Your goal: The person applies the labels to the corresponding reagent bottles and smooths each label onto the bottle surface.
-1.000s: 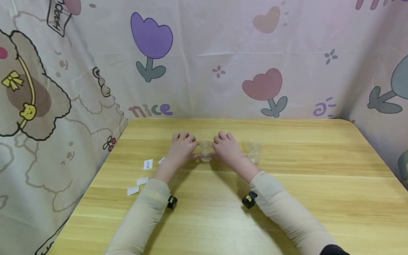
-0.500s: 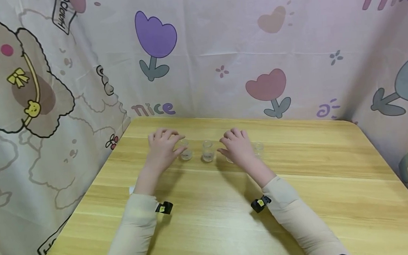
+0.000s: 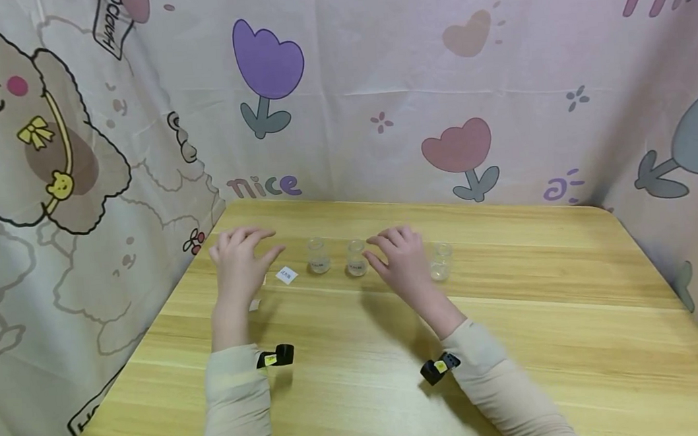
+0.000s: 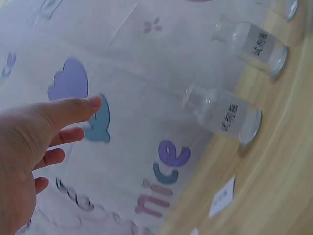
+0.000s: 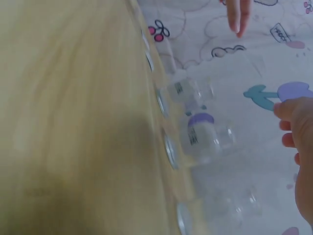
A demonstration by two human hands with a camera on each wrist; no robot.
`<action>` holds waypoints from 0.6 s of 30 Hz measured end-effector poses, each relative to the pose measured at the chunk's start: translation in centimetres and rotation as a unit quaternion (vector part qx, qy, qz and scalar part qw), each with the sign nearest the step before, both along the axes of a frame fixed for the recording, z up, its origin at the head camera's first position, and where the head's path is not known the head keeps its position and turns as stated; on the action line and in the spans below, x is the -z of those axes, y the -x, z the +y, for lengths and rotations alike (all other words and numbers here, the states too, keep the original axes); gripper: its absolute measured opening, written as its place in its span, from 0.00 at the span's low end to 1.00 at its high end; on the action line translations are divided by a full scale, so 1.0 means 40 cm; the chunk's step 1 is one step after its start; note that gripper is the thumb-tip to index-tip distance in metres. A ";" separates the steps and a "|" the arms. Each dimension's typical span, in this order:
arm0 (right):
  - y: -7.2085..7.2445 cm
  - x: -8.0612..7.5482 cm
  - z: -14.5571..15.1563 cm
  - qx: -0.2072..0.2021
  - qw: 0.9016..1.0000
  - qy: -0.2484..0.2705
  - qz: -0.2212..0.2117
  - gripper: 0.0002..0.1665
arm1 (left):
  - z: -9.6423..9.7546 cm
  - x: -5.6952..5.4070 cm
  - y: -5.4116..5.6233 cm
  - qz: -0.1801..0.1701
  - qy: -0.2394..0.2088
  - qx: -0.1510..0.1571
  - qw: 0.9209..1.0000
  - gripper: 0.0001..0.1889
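Two small clear glass bottles with printed white labels stand upright side by side: the left bottle (image 3: 318, 256) and the middle bottle (image 3: 356, 258). More clear glass (image 3: 440, 263) shows past the right hand, which partly hides it; how many bottles are there I cannot tell. My left hand (image 3: 239, 263) hovers left of the bottles, thumb and fingers apart, holding nothing. My right hand (image 3: 402, 258) is raised just right of the middle bottle, also spread and holding nothing. A printed paper label (image 3: 287, 275) lies between the left hand and the left bottle.
Another white paper piece (image 3: 254, 305) pokes out beside the left wrist, mostly hidden by it. The wooden table (image 3: 360, 379) ends at a printed cloth backdrop (image 3: 344, 144) behind and at both sides. Each wrist wears a black camera.
Both hands were at the middle bottle a second ago. They have come apart from it, the left hand moving well left past the left bottle, the right hand shifting slightly right.
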State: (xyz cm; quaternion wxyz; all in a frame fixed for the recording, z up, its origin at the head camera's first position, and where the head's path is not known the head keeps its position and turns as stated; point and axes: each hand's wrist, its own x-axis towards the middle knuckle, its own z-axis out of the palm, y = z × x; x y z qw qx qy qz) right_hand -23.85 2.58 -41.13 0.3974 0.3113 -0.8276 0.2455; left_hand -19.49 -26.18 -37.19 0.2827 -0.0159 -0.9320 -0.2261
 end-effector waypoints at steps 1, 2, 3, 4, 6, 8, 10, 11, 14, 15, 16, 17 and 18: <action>-0.004 0.003 -0.008 -0.007 1.000 0.013 -0.001 0.13 | -0.006 0.006 -0.001 -0.007 -0.011 -0.007 1.000 0.21; -0.008 0.005 -0.017 -0.016 1.000 0.026 -0.004 0.13 | -0.012 0.011 -0.004 -0.013 -0.019 -0.015 1.000 0.21; -0.012 0.009 -0.028 -0.024 0.999 0.041 -0.010 0.13 | -0.018 0.016 -0.006 -0.020 -0.029 -0.022 0.999 0.21; -0.017 0.012 -0.039 -0.034 0.998 0.055 -0.019 0.13 | -0.023 0.022 -0.008 -0.027 -0.037 -0.030 0.999 0.20; -0.026 0.019 -0.063 -0.050 0.995 0.081 -0.041 0.14 | -0.032 0.032 -0.011 -0.041 -0.050 -0.044 0.997 0.20; -0.033 0.028 -0.092 -0.063 0.991 0.103 -0.062 0.14 | -0.042 0.045 -0.013 -0.057 -0.060 -0.052 0.995 0.19; -0.039 0.038 -0.122 -0.069 0.987 0.118 -0.085 0.15 | -0.052 0.056 -0.012 -0.073 -0.064 -0.056 0.994 0.18; -0.042 0.043 -0.137 -0.070 0.985 0.124 -0.096 0.15 | -0.057 0.061 -0.011 -0.081 -0.064 -0.054 0.993 0.18; -0.050 0.060 -0.178 -0.072 0.977 0.147 -0.137 0.14 | -0.074 0.074 -0.004 -0.103 -0.058 -0.044 0.992 0.17; -0.052 0.065 -0.190 -0.068 0.974 0.156 -0.151 0.14 | -0.080 0.078 0.000 -0.110 -0.054 -0.037 0.992 0.16; -0.055 0.070 -0.202 -0.067 0.969 0.166 -0.168 0.14 | -0.087 0.081 0.004 -0.116 -0.048 -0.031 0.992 0.16; -0.056 0.076 -0.214 -0.062 0.965 0.174 -0.185 0.14 | -0.092 0.084 0.007 -0.123 -0.042 -0.024 0.991 0.16; -0.058 0.082 -0.226 -0.056 0.960 0.182 -0.204 0.14 | -0.098 0.088 0.011 -0.129 -0.035 -0.018 0.991 0.15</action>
